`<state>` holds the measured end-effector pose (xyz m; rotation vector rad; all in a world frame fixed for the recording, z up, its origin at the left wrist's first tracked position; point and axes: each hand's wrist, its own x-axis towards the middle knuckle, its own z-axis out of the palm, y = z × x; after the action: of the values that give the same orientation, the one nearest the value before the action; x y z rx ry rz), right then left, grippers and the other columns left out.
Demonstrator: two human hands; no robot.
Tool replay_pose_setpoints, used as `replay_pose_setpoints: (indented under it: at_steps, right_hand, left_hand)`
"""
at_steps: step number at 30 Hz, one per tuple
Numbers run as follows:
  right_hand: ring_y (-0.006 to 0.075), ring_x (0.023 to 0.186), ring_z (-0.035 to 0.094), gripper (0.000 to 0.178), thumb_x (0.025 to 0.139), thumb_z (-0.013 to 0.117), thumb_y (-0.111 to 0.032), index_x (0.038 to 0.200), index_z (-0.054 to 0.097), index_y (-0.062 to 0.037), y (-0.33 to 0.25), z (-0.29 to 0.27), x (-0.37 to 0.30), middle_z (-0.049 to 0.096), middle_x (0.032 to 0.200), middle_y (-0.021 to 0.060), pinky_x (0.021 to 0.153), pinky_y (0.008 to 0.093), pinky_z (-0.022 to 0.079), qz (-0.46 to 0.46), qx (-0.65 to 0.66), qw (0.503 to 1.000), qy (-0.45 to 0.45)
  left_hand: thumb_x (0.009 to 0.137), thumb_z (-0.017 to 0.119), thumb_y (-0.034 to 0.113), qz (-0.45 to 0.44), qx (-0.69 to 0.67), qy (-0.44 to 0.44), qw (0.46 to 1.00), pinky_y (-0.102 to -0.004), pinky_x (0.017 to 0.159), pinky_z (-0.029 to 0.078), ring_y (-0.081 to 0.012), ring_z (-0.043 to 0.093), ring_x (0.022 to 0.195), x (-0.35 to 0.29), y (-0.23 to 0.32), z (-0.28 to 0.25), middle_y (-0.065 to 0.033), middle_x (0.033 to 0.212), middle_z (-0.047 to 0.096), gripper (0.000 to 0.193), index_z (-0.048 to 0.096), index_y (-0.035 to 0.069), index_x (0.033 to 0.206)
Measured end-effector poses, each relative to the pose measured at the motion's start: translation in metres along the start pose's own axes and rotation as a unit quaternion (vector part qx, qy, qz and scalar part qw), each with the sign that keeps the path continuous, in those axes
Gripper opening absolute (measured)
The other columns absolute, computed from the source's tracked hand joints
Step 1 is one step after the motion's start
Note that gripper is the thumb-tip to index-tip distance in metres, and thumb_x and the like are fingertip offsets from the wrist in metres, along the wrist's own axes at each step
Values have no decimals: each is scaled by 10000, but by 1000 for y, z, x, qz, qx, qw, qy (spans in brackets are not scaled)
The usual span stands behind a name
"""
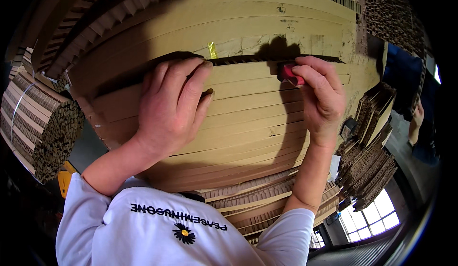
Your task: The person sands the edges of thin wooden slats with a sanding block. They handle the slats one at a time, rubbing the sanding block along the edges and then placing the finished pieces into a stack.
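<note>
A broad stack of long tan cardboard strips (257, 106) lies in front of me, with a dark gap running across it. My left hand (174, 97) rests on the strips beside this gap, fingers apart and fingertips at the edge. Near the gap's right end, my right hand (322, 89) is closed around a small red tool (292, 75); its working end is hidden. A scrap of yellow tape (212, 50) sticks to the cardboard just beyond my left fingertips.
Honeycomb cardboard pieces (257, 201) are stacked close to my body. At the left stands a strapped cardboard bundle (28, 116), and more layered pieces (369, 170) pile up at the right. Another person's hand (416, 122) shows at the far right, beside dark blue clothing.
</note>
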<state>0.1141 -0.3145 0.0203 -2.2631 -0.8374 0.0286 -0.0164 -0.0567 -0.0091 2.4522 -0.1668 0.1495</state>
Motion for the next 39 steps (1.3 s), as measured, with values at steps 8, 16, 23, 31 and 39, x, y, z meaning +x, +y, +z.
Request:
replay_pose_setpoints:
  at_steps: [8,16,23,31,39]
  right_hand:
    - [243,858,700,211,785,840,-26,979,762,-52,-6,-8,9,737,989,96,726,313,556,-32,-51,998,-34]
    - [246,852,701,198,787,841,-40,962,752,-60,-8,-6,8,737,978,74,721,332,562,-21,-74,997,-33]
    - [253,854,701,208,772,847,-41,956,752,-67,-10,-4,11,728,960,72,720,328,564,-48,-94,994,-28]
    - [233,747,630,214,741,862,-49,924,753,-76,-12,-6,16,672,865,50,635,337,505,-43,-94,994,-35]
    - [233,767,646,204,757,845,-32,935,753,-71,-11,-7,17,675,881,60,649,331,510,-48,-105,992,-46]
  left_hand:
    - [821,769,64,-5,0,-3,1000,-459,924,481,-353,603,1083,0,1,0,-183,1283,615,519,619,-43,1306]
    - [791,800,114,-1,9,13,1000,-448,899,475,-317,589,1075,-1,-2,4,-123,1277,597,550,630,20,1306]
    - [785,803,104,1,6,16,1000,-450,888,472,-318,592,1070,-2,-2,5,-125,1279,598,571,620,22,1320]
    - [779,807,103,-3,2,12,1000,-463,891,467,-331,596,1078,-4,-3,7,-125,1289,600,597,612,37,1339]
    - [832,762,57,-8,6,-17,1000,-451,949,476,-355,608,1110,-1,0,-1,-182,1301,613,522,612,-33,1324]
